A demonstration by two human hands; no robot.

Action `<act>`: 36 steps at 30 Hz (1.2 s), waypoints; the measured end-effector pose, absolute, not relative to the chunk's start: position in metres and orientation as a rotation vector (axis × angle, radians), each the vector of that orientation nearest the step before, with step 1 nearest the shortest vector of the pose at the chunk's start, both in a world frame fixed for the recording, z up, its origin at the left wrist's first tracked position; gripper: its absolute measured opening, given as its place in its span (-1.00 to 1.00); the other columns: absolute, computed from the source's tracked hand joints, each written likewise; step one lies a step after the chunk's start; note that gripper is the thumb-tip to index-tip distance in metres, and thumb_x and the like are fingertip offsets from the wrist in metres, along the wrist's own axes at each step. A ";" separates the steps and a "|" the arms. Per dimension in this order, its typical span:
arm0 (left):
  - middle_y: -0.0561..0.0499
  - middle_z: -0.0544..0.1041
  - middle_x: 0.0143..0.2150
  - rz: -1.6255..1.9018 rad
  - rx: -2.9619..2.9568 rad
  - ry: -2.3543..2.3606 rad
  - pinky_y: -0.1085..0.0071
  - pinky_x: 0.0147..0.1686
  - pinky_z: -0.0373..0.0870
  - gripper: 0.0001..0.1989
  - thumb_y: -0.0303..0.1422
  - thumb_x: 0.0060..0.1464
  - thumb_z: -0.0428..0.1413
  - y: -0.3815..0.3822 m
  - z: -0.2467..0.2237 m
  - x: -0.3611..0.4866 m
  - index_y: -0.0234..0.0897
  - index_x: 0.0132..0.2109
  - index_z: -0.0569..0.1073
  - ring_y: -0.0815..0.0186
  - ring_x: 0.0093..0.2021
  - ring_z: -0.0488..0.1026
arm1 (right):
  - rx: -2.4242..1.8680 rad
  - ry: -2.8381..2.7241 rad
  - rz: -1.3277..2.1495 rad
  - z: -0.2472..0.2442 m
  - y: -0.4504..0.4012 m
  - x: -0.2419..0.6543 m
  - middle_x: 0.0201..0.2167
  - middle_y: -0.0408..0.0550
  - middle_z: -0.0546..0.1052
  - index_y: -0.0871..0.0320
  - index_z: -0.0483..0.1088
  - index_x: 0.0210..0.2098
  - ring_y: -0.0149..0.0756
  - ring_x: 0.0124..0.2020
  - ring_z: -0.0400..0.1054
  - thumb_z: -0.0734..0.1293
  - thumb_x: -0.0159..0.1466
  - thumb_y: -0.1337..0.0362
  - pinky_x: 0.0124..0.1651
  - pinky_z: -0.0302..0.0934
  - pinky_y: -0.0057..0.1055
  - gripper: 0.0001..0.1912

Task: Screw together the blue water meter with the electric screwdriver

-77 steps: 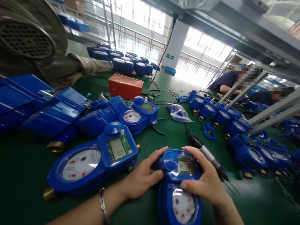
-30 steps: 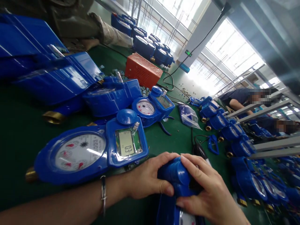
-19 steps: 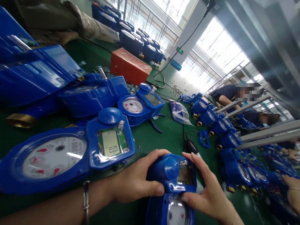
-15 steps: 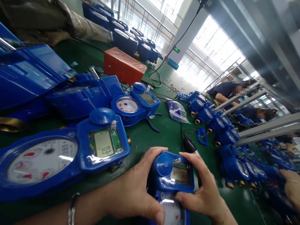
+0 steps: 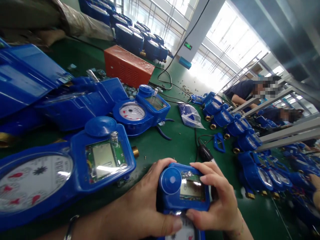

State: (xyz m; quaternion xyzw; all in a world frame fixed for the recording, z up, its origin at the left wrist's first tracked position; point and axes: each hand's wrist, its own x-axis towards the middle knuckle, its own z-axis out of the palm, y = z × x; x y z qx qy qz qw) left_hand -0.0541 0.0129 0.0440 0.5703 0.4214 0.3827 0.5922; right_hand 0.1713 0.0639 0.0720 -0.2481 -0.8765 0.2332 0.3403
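Note:
A blue water meter (image 5: 172, 196) with a round cap and a small display window stands upright between my two hands at the bottom centre. My left hand (image 5: 142, 196) grips its left side, the thumb lying across the front of the dial. On the other side, my right hand (image 5: 220, 196) holds the display housing, fingers over its top and right edge, thumb near the lower edge. The meter's lower part runs out of view. To the left lies a larger-looking water meter (image 5: 77, 170) with a lit display, and behind it another water meter (image 5: 135, 113).
An orange-red box (image 5: 128, 65) with a cable stands at the back. Pliers handles (image 5: 163, 133), a plastic bag (image 5: 191, 115), a black-handled tool (image 5: 205, 153) and a blue frame (image 5: 219, 142) lie on the green table. Meters (image 5: 255, 171) line the right, where people (image 5: 241, 91) sit.
My right fingers have shifted, with one now bent over the display's upper right corner. My left thumb lies slightly higher. The camera view has moved a little.

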 end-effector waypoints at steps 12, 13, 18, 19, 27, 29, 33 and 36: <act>-0.06 0.23 0.22 0.835 1.172 0.976 0.14 0.10 0.33 -0.03 -0.28 -0.23 0.31 0.012 0.045 -0.049 -0.05 0.24 -0.08 -0.02 0.16 0.25 | -0.637 -2.319 0.523 0.079 0.069 0.171 -0.02 0.06 0.45 0.06 0.21 -0.09 -0.12 -0.12 0.35 0.50 -0.05 0.13 -0.13 0.33 -0.14 -0.40; -0.06 0.24 0.21 0.837 1.167 0.971 0.14 0.10 0.34 -0.04 -0.28 -0.23 0.31 0.011 0.044 -0.049 -0.04 0.24 -0.08 -0.02 0.16 0.26 | -0.630 -2.325 0.523 0.080 0.070 0.170 -0.01 0.06 0.45 0.06 0.20 -0.10 -0.12 -0.12 0.36 0.50 -0.05 0.14 -0.13 0.32 -0.14 -0.41; -0.04 0.31 0.15 0.852 1.207 0.939 0.17 0.05 0.38 -0.08 -0.29 -0.21 0.32 0.012 0.044 -0.049 -0.03 0.22 -0.04 0.00 0.09 0.33 | -0.615 -2.359 0.464 0.084 0.067 0.170 0.06 0.08 0.41 0.04 0.15 -0.13 -0.09 -0.04 0.35 0.48 0.00 0.12 -0.06 0.30 -0.08 -0.45; -0.05 0.31 0.15 0.850 1.202 0.934 0.17 0.05 0.38 -0.07 -0.28 -0.21 0.32 0.012 0.044 -0.049 -0.04 0.22 -0.04 -0.01 0.10 0.32 | -0.616 -2.372 0.447 0.085 0.066 0.171 0.06 0.09 0.41 0.05 0.15 -0.14 -0.09 -0.04 0.34 0.48 0.01 0.11 -0.06 0.30 -0.08 -0.45; -0.15 0.34 0.12 0.834 1.142 0.811 0.09 0.01 0.41 -0.08 -0.19 -0.11 0.30 0.016 0.044 -0.052 -0.08 0.23 -0.15 -0.02 0.06 0.37 | -0.720 -2.191 0.802 0.073 0.068 0.173 0.07 0.03 0.37 -0.01 0.10 0.09 -0.08 0.05 0.29 0.56 -0.13 0.04 0.06 0.27 -0.12 -0.11; -0.14 0.33 0.14 0.843 1.091 0.756 0.07 0.03 0.39 -0.08 -0.15 -0.09 0.30 0.018 0.044 -0.054 -0.04 0.22 -0.15 -0.02 0.09 0.36 | -0.721 -2.073 1.079 0.060 0.070 0.173 0.18 0.07 0.23 -0.04 -0.02 0.18 -0.03 0.18 0.18 0.58 -0.22 -0.04 0.20 0.14 -0.05 0.10; -0.16 0.14 0.28 0.846 1.084 0.822 0.00 0.15 0.26 0.02 -0.07 -0.14 0.32 0.017 0.044 -0.054 0.02 0.24 -0.22 -0.08 0.22 0.20 | -0.622 -1.873 1.537 0.038 0.079 0.178 0.32 0.12 -0.06 -0.10 -0.23 0.26 0.03 0.33 -0.12 0.58 -0.36 -0.09 0.31 -0.17 0.06 0.36; -0.10 -0.16 0.38 0.910 1.257 1.140 -0.19 0.20 0.09 0.04 0.00 -0.11 0.27 0.003 0.050 -0.054 0.12 0.26 -0.32 -0.17 0.31 -0.05 | -0.572 -1.798 1.672 0.034 0.084 0.180 0.30 0.15 -0.02 -0.11 -0.28 0.26 0.01 0.31 -0.05 0.60 -0.37 -0.02 0.29 -0.12 0.05 0.39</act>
